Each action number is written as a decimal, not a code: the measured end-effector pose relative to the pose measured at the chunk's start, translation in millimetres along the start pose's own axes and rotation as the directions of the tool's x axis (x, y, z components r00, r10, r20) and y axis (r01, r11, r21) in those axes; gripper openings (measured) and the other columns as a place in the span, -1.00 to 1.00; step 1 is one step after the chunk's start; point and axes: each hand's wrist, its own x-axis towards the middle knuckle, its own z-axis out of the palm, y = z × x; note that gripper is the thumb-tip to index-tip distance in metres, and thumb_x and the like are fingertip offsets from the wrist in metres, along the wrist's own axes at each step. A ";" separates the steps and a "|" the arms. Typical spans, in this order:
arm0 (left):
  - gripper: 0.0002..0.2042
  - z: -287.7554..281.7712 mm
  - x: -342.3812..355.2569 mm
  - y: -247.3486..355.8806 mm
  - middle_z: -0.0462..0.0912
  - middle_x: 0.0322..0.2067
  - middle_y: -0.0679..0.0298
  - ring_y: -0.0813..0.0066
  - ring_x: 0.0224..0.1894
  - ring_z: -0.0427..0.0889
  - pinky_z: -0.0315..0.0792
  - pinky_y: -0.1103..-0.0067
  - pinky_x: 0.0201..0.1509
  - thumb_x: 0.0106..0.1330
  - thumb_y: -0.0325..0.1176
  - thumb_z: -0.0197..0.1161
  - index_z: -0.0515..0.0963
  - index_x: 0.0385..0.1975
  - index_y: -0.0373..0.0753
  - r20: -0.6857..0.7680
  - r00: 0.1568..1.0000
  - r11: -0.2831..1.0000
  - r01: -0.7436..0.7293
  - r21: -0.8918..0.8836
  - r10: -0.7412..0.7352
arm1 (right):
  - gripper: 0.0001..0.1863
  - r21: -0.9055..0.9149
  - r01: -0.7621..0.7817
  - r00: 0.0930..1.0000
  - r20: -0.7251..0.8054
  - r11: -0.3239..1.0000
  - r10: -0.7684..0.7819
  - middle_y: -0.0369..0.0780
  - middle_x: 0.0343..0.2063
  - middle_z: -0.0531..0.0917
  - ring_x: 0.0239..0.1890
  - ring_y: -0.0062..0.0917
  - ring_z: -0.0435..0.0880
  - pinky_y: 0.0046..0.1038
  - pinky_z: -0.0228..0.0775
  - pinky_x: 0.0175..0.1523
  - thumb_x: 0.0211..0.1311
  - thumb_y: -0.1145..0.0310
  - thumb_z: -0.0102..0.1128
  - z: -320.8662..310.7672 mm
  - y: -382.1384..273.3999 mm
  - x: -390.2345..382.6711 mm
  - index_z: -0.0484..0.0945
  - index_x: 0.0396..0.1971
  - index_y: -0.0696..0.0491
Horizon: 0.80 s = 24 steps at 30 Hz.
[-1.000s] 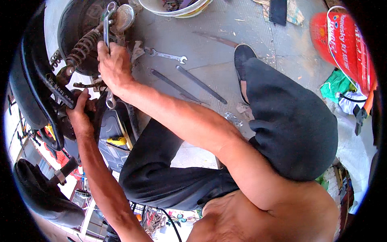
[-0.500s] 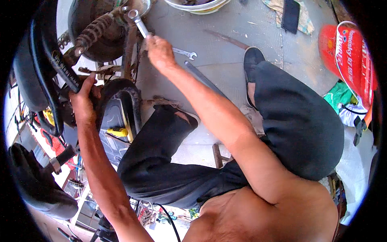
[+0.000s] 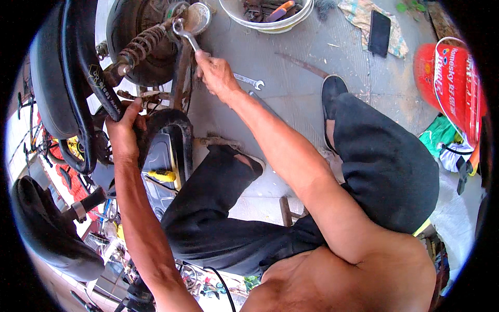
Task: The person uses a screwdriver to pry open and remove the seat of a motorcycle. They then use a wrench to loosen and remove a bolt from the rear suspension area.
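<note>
The right hand (image 3: 215,73) is clenched around the shaft of a silver steel ring spanner (image 3: 185,34), whose ring end sits at about 11 o'clock from the knuckles, on or just beside a fitting at the lower end of the rusty coiled rear shock spring (image 3: 140,46); whether it is fully seated I cannot tell. The left hand (image 3: 125,132) is closed on the black curved frame part (image 3: 169,122) of the tipped two-wheeler, at 8 o'clock from the right hand, apparently steadying it.

I judge the step in hand to be turning a fastener beside the black rear wheel (image 3: 132,23). The next move seems to call for a short swing of the spanner with the ring kept square on the nut, while the left grip holds firm.

Room is tight: the spring and wheel crowd the spanner from 9 to 12 o'clock, and the brown metal strut (image 3: 179,78) lies just beside the right knuckles. Open grey concrete floor (image 3: 301,99) lies from 2 to 4 o'clock, though a second silver open-ended spanner (image 3: 249,80) rests there near the wrist, and a white plastic bowl of tools (image 3: 270,15) stands at 1 o'clock, well apart
</note>
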 end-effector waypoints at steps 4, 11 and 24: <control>-0.81 2.5 -1.0 -0.2 0.48 -0.70 0.29 0.54 -0.70 0.42 0.37 0.57 -0.50 0.15 -0.34 0.36 0.53 -0.50 -0.33 -0.021 1.000 1.000 0.020 -0.005 -0.020 | -0.39 0.084 -0.077 0.997 0.017 0.993 0.076 -0.45 -0.80 0.21 -0.82 -0.75 0.13 -0.59 -0.10 -0.73 0.33 -0.24 -0.05 2.8 7.5 -3.6 0.36 -0.63 0.03; -0.80 -4.2 5.6 -8.1 0.49 -0.57 0.27 0.55 -0.67 0.39 0.38 0.56 -0.52 0.14 -0.38 0.38 0.45 -0.42 -0.27 0.029 0.999 0.999 0.040 -0.025 -0.040 | -0.40 0.240 -0.005 0.997 -0.071 0.971 0.023 -0.45 -0.79 0.20 -0.83 -0.74 0.10 -0.60 -0.09 -0.74 0.31 -0.27 -0.04 9.5 6.3 0.9 0.35 -0.61 0.00; -0.81 2.1 0.0 -1.6 0.45 -0.73 0.30 0.53 -0.71 0.42 0.34 0.57 -0.54 0.17 -0.35 0.34 0.53 -0.51 -0.33 -0.016 0.999 1.000 0.029 -0.001 -0.029 | -0.32 0.316 -0.058 0.996 0.081 0.947 0.034 -0.31 -0.69 0.38 -0.69 -0.60 0.33 -0.51 0.21 -0.58 0.35 -0.30 -0.18 39.1 23.3 29.4 0.46 -0.50 0.10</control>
